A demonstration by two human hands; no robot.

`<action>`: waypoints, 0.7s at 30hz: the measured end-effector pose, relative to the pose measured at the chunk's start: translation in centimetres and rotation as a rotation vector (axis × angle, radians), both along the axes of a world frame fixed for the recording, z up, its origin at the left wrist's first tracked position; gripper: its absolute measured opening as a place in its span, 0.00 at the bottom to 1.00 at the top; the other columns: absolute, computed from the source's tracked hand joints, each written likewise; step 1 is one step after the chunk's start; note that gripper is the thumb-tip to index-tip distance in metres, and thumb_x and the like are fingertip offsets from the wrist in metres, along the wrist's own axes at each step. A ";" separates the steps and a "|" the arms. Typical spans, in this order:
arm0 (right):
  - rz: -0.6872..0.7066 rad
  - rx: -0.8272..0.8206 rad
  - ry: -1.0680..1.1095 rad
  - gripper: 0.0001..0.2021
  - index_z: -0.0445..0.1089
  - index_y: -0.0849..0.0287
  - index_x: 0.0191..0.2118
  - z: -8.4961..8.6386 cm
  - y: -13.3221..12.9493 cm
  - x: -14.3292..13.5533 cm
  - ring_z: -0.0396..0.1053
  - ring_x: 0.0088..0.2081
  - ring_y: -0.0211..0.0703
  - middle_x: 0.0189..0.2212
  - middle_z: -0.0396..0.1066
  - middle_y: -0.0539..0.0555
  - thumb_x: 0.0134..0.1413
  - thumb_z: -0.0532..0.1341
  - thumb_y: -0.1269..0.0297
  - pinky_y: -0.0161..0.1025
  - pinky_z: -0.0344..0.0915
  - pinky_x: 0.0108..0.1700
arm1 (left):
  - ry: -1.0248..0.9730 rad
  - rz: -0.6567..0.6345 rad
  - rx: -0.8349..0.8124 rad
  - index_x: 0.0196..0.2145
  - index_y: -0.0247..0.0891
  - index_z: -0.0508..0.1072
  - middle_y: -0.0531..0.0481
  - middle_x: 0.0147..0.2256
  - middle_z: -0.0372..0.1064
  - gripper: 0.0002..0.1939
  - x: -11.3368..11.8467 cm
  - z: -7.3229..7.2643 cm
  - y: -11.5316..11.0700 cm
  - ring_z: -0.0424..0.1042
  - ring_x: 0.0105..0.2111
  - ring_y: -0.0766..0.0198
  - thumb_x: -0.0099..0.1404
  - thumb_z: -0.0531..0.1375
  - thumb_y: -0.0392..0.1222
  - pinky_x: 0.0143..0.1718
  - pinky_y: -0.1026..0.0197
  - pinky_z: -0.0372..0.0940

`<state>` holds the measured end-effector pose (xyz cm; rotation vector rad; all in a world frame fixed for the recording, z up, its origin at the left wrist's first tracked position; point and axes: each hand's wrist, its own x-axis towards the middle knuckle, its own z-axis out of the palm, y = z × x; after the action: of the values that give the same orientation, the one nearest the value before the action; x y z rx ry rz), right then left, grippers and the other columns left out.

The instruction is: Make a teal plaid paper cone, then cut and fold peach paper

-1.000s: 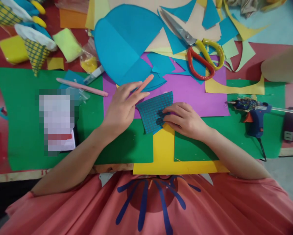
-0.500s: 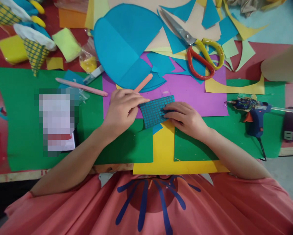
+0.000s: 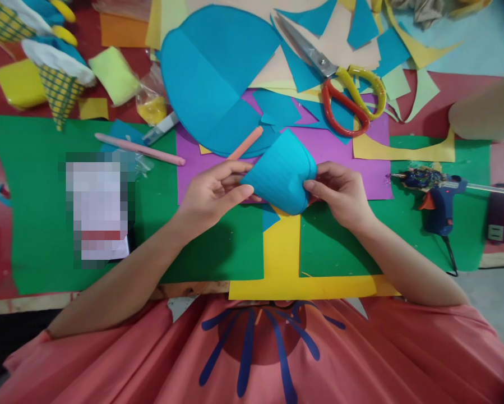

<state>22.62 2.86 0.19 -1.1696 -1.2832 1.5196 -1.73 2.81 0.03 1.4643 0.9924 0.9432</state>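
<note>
A curved piece of blue craft sheet [image 3: 279, 174] is held above the table, its plain side up and its right end bent round. My left hand [image 3: 213, 196] grips its left end, thumb at the near side and fingers mostly beyond it. At the right end, my right hand [image 3: 340, 193] pinches the bent edge, thumb on top and the other fingers partly hidden behind. An orange marker [image 3: 245, 144] lies just beyond my left hand. Below the held piece are a purple sheet [image 3: 344, 174] and a yellow strip [image 3: 281, 247].
Large scissors [image 3: 340, 90] with red and yellow handles rest on scraps beyond my right hand. A blue disc [image 3: 205, 73] lies at the back. To the right sits a glue gun [image 3: 440, 196]; to the left, a pink pen [image 3: 140, 148] and a blurred-out object [image 3: 96, 207] on a green sheet [image 3: 41, 224].
The blue piece has been turned over, from its dark-gridded side to its plain side, and is now lifted and curved. Both hands have shifted to grip its ends.
</note>
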 end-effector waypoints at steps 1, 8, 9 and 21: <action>0.005 -0.008 0.005 0.14 0.69 0.58 0.35 0.0 0.0 0.0 0.69 0.24 0.32 0.26 0.69 0.46 0.49 0.69 0.56 0.30 0.72 0.24 | 0.008 0.004 -0.047 0.45 0.42 0.73 0.54 0.28 0.76 0.14 0.1 0.1 -0.1 0.77 0.24 0.64 0.63 0.63 0.48 0.27 0.63 0.74; 0.038 0.134 -0.090 0.23 0.65 0.48 0.55 0.6 -0.2 0.2 0.67 0.21 0.33 0.23 0.65 0.42 0.54 0.67 0.61 0.33 0.72 0.24 | 0.144 -0.005 -0.115 0.57 0.41 0.66 0.53 0.24 0.75 0.23 0.1 0.3 0.0 0.77 0.23 0.62 0.65 0.60 0.43 0.25 0.63 0.72; 0.050 0.155 -0.112 0.18 0.68 0.50 0.53 0.6 -0.2 0.3 0.68 0.22 0.33 0.25 0.67 0.44 0.56 0.65 0.62 0.34 0.73 0.25 | 0.154 -0.006 -0.105 0.58 0.41 0.66 0.53 0.24 0.75 0.23 0.1 0.2 0.0 0.77 0.23 0.62 0.65 0.59 0.43 0.25 0.63 0.72; 0.294 0.324 -0.201 0.16 0.73 0.49 0.54 0.3 0.0 1.0 0.72 0.55 0.45 0.53 0.74 0.51 0.61 0.60 0.63 0.46 0.72 0.55 | 0.045 -0.033 -0.197 0.55 0.39 0.68 0.55 0.21 0.73 0.22 0.1 -0.6 0.2 0.76 0.20 0.61 0.63 0.59 0.42 0.20 0.64 0.70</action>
<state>23.57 2.84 0.45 -0.9705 -1.8271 1.3498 -1.64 3.01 -0.58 1.3371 1.0603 0.7685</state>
